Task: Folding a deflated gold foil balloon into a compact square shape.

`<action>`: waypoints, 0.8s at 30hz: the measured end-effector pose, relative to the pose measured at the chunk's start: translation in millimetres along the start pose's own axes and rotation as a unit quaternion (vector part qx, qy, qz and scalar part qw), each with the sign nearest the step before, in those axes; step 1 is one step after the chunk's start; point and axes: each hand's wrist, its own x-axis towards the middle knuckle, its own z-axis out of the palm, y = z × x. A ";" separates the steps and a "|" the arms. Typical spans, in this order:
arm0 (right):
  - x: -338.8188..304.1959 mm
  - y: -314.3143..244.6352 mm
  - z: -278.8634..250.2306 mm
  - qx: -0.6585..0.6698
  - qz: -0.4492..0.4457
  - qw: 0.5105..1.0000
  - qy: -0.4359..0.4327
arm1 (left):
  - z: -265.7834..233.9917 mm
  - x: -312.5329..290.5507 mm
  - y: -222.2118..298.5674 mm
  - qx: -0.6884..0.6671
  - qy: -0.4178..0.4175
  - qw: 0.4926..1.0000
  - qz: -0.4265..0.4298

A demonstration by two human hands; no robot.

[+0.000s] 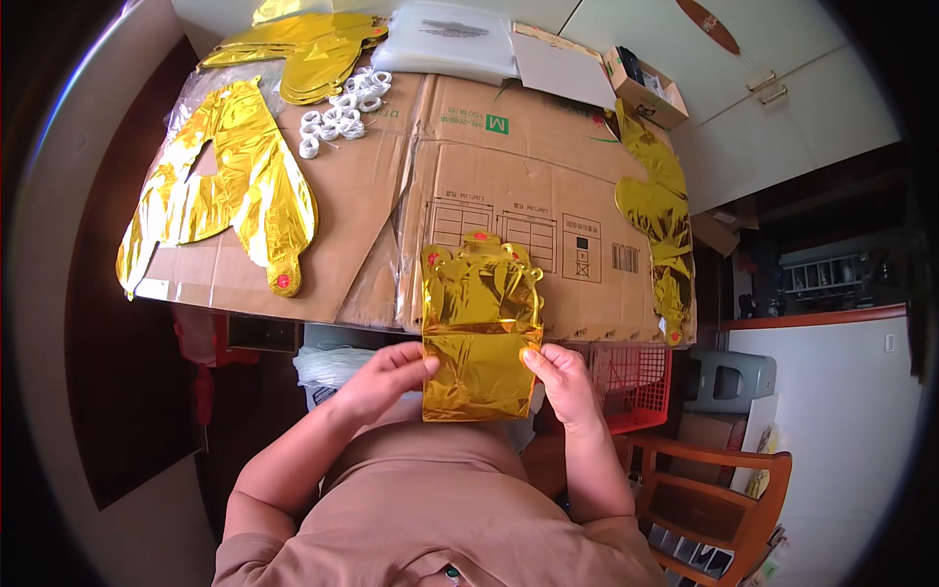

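Note:
Between my two hands is a folded gold foil balloon (479,367), flat and roughly rectangular, its far end resting over the front edge of the cardboard. Red-marked tabs show at that far end. My left hand (391,377) pinches its left side with thumb and fingers. On the opposite side my right hand (559,380) grips the edge, thumb on top. To the left lies a flat gold letter-shaped foil balloon (220,176). Another curved gold foil balloon (650,196) lies along the right edge of the cardboard.
Flattened cardboard (372,245) covers the table. Bundles of white string (342,112) lie near stacked gold foil balloons (323,59). Clear plastic bags (445,44) and a small open box (646,88) stand at the back. A red crate (631,386) and wooden chair (719,499) are at the right.

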 end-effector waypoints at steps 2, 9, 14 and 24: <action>-2.2 4.0 1.0 0.006 0.011 1.000 -0.017 | -4.9 3.2 5.5 -0.027 0.033 0.999 0.013; -4.2 1.8 0.3 0.048 0.011 0.998 -0.041 | 1.9 6.4 -2.5 0.042 0.095 0.994 0.030; -6.9 -0.6 2.8 0.041 0.023 0.998 -0.043 | 0.2 5.6 -6.9 0.082 0.094 0.991 0.042; -7.7 0.3 -1.0 0.018 0.041 0.997 -0.059 | -4.6 -4.6 -1.9 0.296 0.157 0.938 0.086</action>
